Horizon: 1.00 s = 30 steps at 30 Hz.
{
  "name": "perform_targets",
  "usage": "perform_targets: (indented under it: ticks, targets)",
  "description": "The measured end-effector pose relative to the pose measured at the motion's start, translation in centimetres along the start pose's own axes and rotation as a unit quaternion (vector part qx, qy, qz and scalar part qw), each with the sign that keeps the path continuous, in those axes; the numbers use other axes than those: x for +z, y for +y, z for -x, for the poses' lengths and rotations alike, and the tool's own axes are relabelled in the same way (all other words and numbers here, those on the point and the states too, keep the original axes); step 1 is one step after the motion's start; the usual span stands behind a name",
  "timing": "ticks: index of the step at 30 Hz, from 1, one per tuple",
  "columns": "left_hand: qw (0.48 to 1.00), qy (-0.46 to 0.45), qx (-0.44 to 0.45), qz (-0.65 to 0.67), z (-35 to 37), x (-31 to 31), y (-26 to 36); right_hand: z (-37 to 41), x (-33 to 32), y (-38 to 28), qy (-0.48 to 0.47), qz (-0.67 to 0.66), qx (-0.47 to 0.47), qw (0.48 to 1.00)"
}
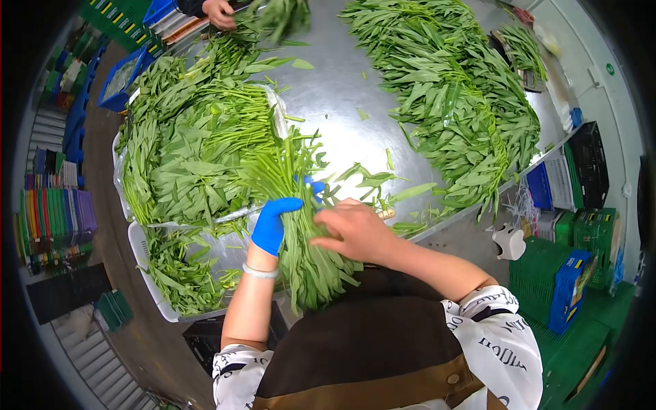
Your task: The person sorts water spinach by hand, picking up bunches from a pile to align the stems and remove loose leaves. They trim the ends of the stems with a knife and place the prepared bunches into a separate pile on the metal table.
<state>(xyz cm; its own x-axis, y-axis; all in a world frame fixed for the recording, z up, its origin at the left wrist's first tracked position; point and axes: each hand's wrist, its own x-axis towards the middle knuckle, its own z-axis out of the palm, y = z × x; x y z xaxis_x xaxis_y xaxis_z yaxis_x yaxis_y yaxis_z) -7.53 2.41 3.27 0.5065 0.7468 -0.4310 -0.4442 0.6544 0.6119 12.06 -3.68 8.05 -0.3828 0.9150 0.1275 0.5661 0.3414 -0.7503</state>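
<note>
My left hand [273, 225], in a blue glove, is wrapped around a bunch of water spinach [290, 225], its stems pointing up and away and its leaves hanging toward my apron. Bare and curved, my right hand [352, 229] is at the bunch's right side, thumb and fingers apart with the fingertips right by the leaves. Loose leaves and cut stem bits [372, 179] lie on the metal table [331, 78] just beyond the right hand.
A white crate [119, 160] heaped with greens stands left, with another crate [141, 253] of loose greens nearer. A long pile of greens [451, 96] covers the table's right side. Across the table, another person's hand [219, 14] works beside blurred greens. Green crates [547, 280] are stacked right.
</note>
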Motion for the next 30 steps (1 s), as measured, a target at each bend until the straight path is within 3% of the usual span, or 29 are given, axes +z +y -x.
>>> perform_targets:
  ticks: [3, 6, 10, 11, 14, 20, 23, 26, 29, 30]
  targets:
    - [1.000, -0.007, -0.009, 0.003, -0.1, -1.2, -0.3, 0.3, 0.2, 0.4, 0.076, -0.098, 0.029, 0.992]
    - [0.991, -0.062, -0.061, 0.099, 0.3, -0.6, 0.2, -0.2, -0.9, 1.3, 0.087, -0.131, 0.077, 0.985]
    - [0.996, -0.087, -0.028, -0.003, -0.2, 0.6, 0.2, -0.7, 0.3, 1.9, 0.080, -0.042, -0.007, 0.996]
    - [0.996, -0.082, -0.018, -0.009, -0.3, 0.3, 0.0, -0.6, 0.4, 1.9, 0.053, -0.001, 0.025, 0.998]
    - [0.997, -0.061, -0.041, -0.004, -0.4, 0.0, 0.2, -0.6, -0.1, 1.9, 0.088, 0.087, -0.023, 0.992]
    - [0.989, -0.112, -0.030, 0.088, -0.8, -0.7, 0.2, -1.1, -2.3, 1.0, 0.252, 0.142, -0.065, 0.955]
    - [0.995, -0.095, -0.022, 0.024, -0.9, 0.8, 0.4, -1.0, -1.2, 0.7, 0.162, 0.080, -0.062, 0.982]
    - [0.997, -0.071, -0.023, -0.027, -0.9, 1.2, 0.4, -1.1, -0.5, 1.0, 0.147, 0.085, -0.015, 0.985]
    - [0.994, 0.017, -0.029, -0.103, -0.4, 0.6, 0.1, -1.2, 0.0, 2.2, 0.137, -0.026, -0.001, 0.990]
    - [0.997, 0.009, -0.035, -0.069, -0.4, 0.7, 0.0, -1.3, -0.3, 2.1, 0.109, -0.135, 0.080, 0.981]
